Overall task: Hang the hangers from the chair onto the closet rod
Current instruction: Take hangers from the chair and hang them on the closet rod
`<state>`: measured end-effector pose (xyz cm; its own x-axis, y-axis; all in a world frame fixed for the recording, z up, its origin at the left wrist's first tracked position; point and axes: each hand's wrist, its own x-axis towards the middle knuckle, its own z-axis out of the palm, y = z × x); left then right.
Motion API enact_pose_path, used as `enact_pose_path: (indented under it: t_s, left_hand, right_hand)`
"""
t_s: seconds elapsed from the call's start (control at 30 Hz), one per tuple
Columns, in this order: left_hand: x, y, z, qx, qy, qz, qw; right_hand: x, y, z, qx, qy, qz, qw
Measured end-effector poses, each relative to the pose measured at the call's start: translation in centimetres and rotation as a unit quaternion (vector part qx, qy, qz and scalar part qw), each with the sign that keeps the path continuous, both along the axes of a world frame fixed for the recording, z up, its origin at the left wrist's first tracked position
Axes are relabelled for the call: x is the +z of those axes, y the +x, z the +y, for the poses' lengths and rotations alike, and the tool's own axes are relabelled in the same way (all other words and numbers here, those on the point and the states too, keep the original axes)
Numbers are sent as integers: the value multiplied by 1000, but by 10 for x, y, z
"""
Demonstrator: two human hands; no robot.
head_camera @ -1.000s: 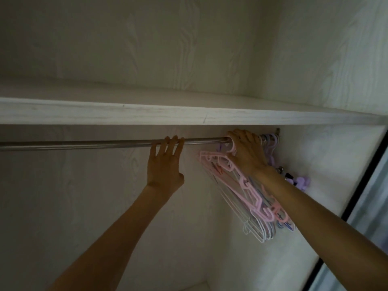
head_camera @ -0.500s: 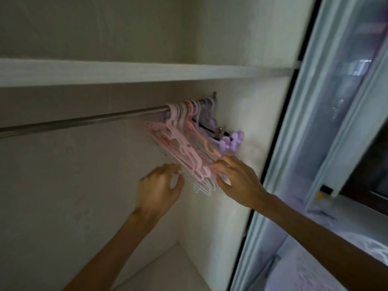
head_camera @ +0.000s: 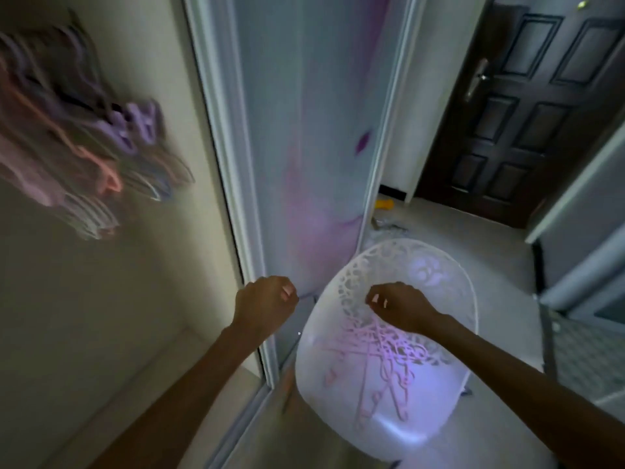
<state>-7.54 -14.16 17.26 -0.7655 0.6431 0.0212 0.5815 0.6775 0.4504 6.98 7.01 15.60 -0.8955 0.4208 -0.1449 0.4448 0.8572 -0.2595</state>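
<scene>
The white chair (head_camera: 385,350) stands on the floor (head_camera: 473,238), just beside the sliding closet door (head_camera: 304,130). Its lacy back is on the far side and its seat is on the near side. A pile of pink hangers (head_camera: 378,360) lies flat on the seat. They are long and thin, and they cross over each other. Most of them run from the chair back toward the front edge of the seat. A few lie slanted across the others. It is too blurry to tell which way each hook points.

More hangers, pink and purple, hang in a bunch (head_camera: 77,137) inside the closet at the upper left. They look smeared, so their shapes are hard to make out.

The left hand (head_camera: 263,306) is in the air in front of the door edge, to the left of the chair. Its fingers (head_camera: 287,291) are curled in and hold nothing. The right hand (head_camera: 399,308) is over the chair back, just above the pile. Its fingers (head_camera: 375,299) are curled too, and it holds nothing.

Half a second ago both hands were up at the bunch of hangers on the rod. Now they are down low by the chair. Before, the view was up into the closet; now it is down at the chair, the floor and a dark door (head_camera: 527,106) far off.
</scene>
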Motion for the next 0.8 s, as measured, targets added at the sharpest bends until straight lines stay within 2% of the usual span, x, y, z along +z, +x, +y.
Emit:
enact_pose_path:
  t_s: [0.13, 0.2, 0.27, 0.33, 0.4, 0.53, 0.67, 0.8]
  left_hand:
    - [-49, 20, 62, -3, -58, -61, 996]
    - [-67, 18, 66, 20, -95, -130, 987]
    - [-107, 7, 96, 20, -110, -249, 962]
    - [-153, -6, 132, 34, -98, -373, 922]
    - [-189, -11, 159, 70, -101, -447, 886]
    - [-262, -25, 193, 147, -109, -499, 847]
    - [-327, -44, 213, 153, -116, -490, 850]
    - [-378, -46, 233, 94, -159, -448, 875]
  right_hand:
    - [-55, 60, 58, -84, -45, -96, 991]
    - [-70, 72, 60, -108, -61, -120, 985]
    - [-97, 85, 79, -140, -88, -149, 975]
    - [-134, 92, 98, -156, -93, -185, 966]
    - [-168, 96, 111, -166, -97, -219, 957]
    - [-222, 89, 128, -173, -120, -274, 938]
    - [-280, 70, 149, -201, -132, -286, 928]
    - [-341, 51, 156, -259, -163, -273, 912]
